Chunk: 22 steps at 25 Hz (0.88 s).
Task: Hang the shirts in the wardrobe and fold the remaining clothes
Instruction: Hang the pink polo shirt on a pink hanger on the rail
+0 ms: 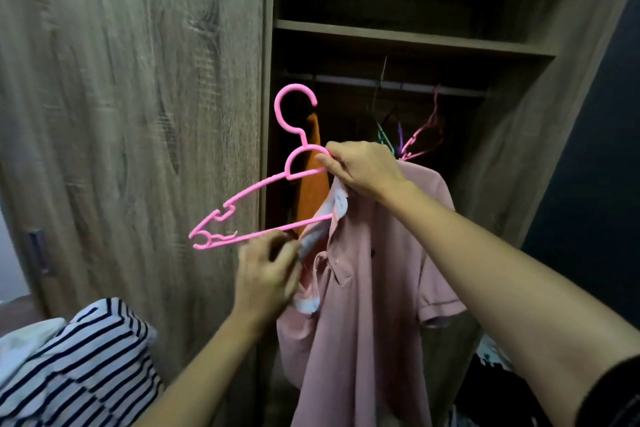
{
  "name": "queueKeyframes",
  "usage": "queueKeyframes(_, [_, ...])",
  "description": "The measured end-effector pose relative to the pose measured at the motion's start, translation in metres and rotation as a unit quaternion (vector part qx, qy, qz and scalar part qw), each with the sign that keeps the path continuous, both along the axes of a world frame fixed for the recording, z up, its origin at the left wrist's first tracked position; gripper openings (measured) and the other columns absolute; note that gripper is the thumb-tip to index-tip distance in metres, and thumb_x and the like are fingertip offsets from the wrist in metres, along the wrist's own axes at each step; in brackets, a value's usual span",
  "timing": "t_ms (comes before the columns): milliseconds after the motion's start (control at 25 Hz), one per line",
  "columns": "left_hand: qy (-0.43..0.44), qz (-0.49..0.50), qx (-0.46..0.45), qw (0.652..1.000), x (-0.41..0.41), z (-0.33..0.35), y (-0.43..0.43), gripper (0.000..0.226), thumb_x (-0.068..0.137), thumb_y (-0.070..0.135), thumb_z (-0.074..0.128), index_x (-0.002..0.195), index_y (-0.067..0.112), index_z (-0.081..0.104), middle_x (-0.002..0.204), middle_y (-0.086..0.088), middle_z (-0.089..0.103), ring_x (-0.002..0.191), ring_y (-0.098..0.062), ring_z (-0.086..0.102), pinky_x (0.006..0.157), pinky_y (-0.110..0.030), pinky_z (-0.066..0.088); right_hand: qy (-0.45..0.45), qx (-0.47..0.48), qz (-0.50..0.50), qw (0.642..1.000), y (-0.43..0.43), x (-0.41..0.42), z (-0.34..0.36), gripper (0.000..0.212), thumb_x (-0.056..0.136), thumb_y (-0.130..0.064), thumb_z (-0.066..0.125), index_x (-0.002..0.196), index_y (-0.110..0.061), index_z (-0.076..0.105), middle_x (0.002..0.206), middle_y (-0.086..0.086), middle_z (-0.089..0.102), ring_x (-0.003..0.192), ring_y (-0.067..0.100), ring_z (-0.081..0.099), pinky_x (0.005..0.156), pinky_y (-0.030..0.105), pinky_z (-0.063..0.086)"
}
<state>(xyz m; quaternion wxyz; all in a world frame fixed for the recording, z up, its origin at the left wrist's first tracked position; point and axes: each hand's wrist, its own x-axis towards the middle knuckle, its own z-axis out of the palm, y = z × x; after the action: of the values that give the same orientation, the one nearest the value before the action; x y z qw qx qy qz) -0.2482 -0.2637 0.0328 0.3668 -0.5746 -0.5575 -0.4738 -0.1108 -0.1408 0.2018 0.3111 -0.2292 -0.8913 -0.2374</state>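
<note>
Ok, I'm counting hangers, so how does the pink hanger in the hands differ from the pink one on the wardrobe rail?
The held pink hanger is tilted in front of the wardrobe, gripped by the right hand. The rail pink hanger hangs inside from the rail. The held pink hanger has one end tucked into the pink shirt. The rail pink hanger looks bare, bunched with other hangers. Both are pink and similar in shape.

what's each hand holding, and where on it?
Right hand pinches the pink hanger at its neck arch, plus the pink shirt at the collar. Left hand grips the shirt's front opening.
</note>
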Motion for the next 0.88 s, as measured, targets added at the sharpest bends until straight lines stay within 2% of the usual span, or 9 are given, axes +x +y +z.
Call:
queueKeyframes(80, [-0.098, 0.026, -0.203, 0.974, 0.01, -0.015, 0.012, 0.026, 0.086, 0.032, 0.051, 0.099, 0.022, 0.07, 0.127, -0.01, 0.045, 0.111, -0.028, 0.042, 0.083, -0.049, 0.046, 0.024, -0.013, 0.014, 1.0, -0.006, 0.003, 0.009, 0.053, 0.089, -0.057, 0.024, 0.088, -0.015, 0.056, 0.084, 0.006, 0.067, 0.08, 0.033, 0.064, 0.056, 0.031, 0.035])
queueKeyframes(160, [-0.203, 0.0, -0.397, 0.895, 0.0, -0.018, 0.029, 0.03, 0.089, 0.04, 0.051, 0.113, 0.029, 0.066, 0.138, -0.01, 0.043, 0.126, -0.029, 0.039, 0.1, -0.047, 0.038, 0.053, -0.009, 0.028, 0.998, -0.011, 0.01, 0.018, 0.05, 0.09, -0.056, 0.027, 0.083, -0.015, 0.055, 0.077, 0.006, 0.067, 0.074, 0.031, 0.064, 0.054, 0.03, 0.031])
queueKeyframes(240, [-0.216, -0.074, -0.48, 0.847, -0.013, -0.015, 0.037, 0.048, 0.08, 0.047, 0.051, 0.123, 0.028, 0.059, 0.131, -0.01, 0.051, 0.119, -0.028, 0.05, 0.101, -0.039, 0.041, 0.08, -0.007, 0.035, 0.996, -0.012, 0.024, 0.021, 0.044, 0.091, -0.052, 0.031, 0.079, -0.016, 0.053, 0.07, 0.005, 0.064, 0.069, 0.03, 0.062, 0.053, 0.029, 0.029])
queueKeyframes(280, [-0.249, -0.11, -0.451, 0.85, -0.021, -0.011, 0.042, 0.048, 0.073, 0.044, 0.054, 0.118, 0.026, 0.063, 0.122, -0.009, 0.058, 0.111, -0.027, 0.056, 0.097, -0.036, 0.046, 0.086, -0.006, 0.034, 0.996, -0.009, 0.032, 0.019, 0.041, 0.09, -0.05, 0.034, 0.079, -0.015, 0.053, 0.069, 0.005, 0.064, 0.069, 0.031, 0.062, 0.053, 0.029, 0.029])
queueKeyframes(360, [-0.36, -0.168, -0.37, 0.84, -0.035, 0.008, 0.038, 0.017, 0.071, 0.022, 0.067, 0.086, 0.024, 0.074, 0.097, -0.007, 0.069, 0.089, -0.022, 0.063, 0.077, -0.029, 0.055, 0.083, 0.003, 0.025, 0.996, -0.003, 0.052, 0.012, 0.038, 0.089, -0.046, 0.039, 0.082, -0.012, 0.054, 0.069, 0.007, 0.064, 0.067, 0.033, 0.062, 0.052, 0.029, 0.034])
queueKeyframes(480, [-0.435, -0.158, -0.346, 0.816, -0.069, 0.033, 0.037, 0.032, 0.071, -0.006, 0.07, 0.06, 0.025, 0.072, 0.068, -0.007, 0.067, 0.061, -0.015, 0.055, 0.049, -0.021, 0.042, 0.07, 0.011, 0.023, 0.997, 0.013, 0.079, -0.006, 0.039, 0.086, -0.043, 0.038, 0.081, -0.008, 0.056, 0.065, 0.008, 0.062, 0.061, 0.033, 0.062, 0.049, 0.034, 0.044])
queueKeyframes(640, [-0.362, -0.109, -0.399, 0.835, -0.087, 0.068, 0.038, 0.022, 0.071, -0.005, 0.07, 0.067, 0.016, 0.076, 0.05, -0.004, 0.048, 0.046, -0.013, 0.041, 0.052, -0.022, 0.037, 0.103, -0.012, 0.014, 0.994, 0.03, 0.104, -0.026, 0.042, 0.087, -0.042, 0.038, 0.09, -0.009, 0.063, 0.065, 0.007, 0.063, 0.061, 0.031, 0.063, 0.053, 0.036, 0.05])
queueKeyframes(760, [-0.317, -0.102, -0.392, 0.858, -0.086, 0.092, 0.036, 0.017, 0.071, -0.001, 0.074, 0.081, 0.012, 0.078, 0.049, -0.001, 0.056, 0.039, 0.004, 0.045, 0.053, -0.016, 0.045, 0.129, -0.01, 0.009, 0.992, 0.032, 0.114, -0.03, 0.043, 0.086, -0.04, 0.039, 0.101, -0.01, 0.067, 0.07, 0.007, 0.066, 0.063, 0.028, 0.063, 0.057, 0.031, 0.046])
queueKeyframes(880, [-0.297, -0.088, -0.364, 0.878, -0.08, 0.116, 0.026, 0.019, 0.072, 0.001, 0.074, 0.08, 0.017, 0.078, 0.054, 0.009, 0.067, 0.057, 0.002, 0.058, 0.051, -0.001, 0.041, 0.094, -0.006, 0.004, 0.996, 0.031, 0.12, -0.031, 0.043, 0.085, -0.04, 0.04, 0.104, -0.013, 0.067, 0.071, 0.005, 0.065, 0.061, 0.028, 0.063, 0.055, 0.032, 0.049])
